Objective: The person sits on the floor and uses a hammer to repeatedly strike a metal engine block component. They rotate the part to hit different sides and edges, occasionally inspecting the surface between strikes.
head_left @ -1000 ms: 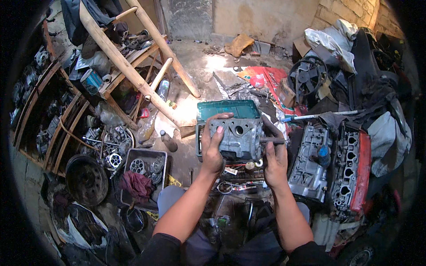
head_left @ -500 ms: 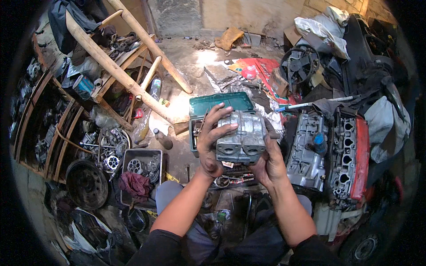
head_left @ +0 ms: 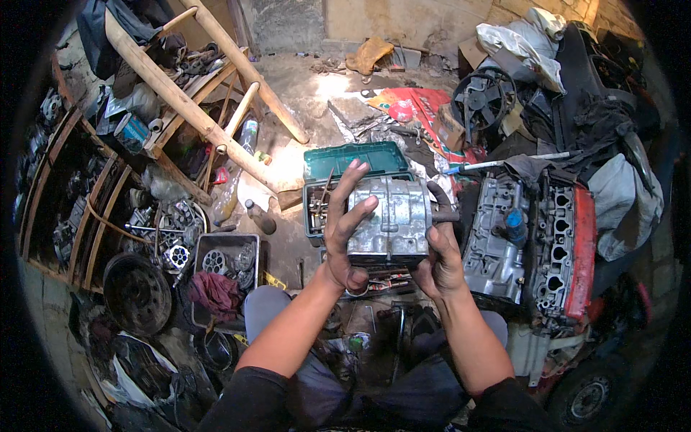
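Note:
A silver cast-metal housing (head_left: 390, 225), shaped like a short cylinder with bands round it, is held between both hands at the middle of the view. My left hand (head_left: 344, 241) grips its left side, with two long fingers reaching up over the top and left face. My right hand (head_left: 444, 263) is closed round the right side, where a dark rod or stub sticks out; some fingertips are hidden behind the part. Just behind it are a green toolbox lid (head_left: 356, 155) and the open box (head_left: 314, 209) with metal tools.
A wooden ladder (head_left: 173, 97) leans at upper left over shelves of parts. A grey tub (head_left: 258, 284) with parts and a maroon rag, and a black wheel rim (head_left: 135, 291), lie at left. An engine head (head_left: 497, 245), a red-edged one (head_left: 576, 273) and a bottle (head_left: 261, 219) stand around.
The housing has been turned in my hands: the flat face with a large hole is out of sight, and the banded body now faces up. My left fingers have shifted over it.

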A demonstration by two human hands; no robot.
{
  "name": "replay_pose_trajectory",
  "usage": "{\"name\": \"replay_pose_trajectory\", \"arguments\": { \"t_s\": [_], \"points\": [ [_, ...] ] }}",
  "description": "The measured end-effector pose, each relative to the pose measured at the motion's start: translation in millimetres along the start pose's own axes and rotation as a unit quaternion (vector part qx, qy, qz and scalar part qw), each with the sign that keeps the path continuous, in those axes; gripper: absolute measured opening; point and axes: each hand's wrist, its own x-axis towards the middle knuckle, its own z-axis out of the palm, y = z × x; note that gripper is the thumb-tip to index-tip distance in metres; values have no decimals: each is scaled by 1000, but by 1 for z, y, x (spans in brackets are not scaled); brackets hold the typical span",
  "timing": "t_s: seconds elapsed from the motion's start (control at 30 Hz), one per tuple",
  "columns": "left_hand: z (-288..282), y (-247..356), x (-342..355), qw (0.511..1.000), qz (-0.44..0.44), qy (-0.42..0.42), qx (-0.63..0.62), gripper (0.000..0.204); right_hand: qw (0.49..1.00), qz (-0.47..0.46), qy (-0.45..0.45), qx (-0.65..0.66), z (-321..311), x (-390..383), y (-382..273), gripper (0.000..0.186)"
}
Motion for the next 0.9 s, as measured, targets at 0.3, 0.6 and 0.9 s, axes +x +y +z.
{"name": "replay_pose_trajectory", "arguments": {
  "t_s": [0.3, 0.6, 0.9],
  "points": [
    [-5, 5, 3, 1000, -21, 8, 7, 84, 1000, 7, 6, 22, 6, -2, 3, 86],
    [-1, 16, 10, 997, -67, 26, 26, 79, 998, 45, 39, 0, -16, 2, 19, 61],
    [0, 20, 10, 991, -124, 41, 27, 69, 995, 85, 17, 48, -3, -1, 17, 64]
  ]
}}
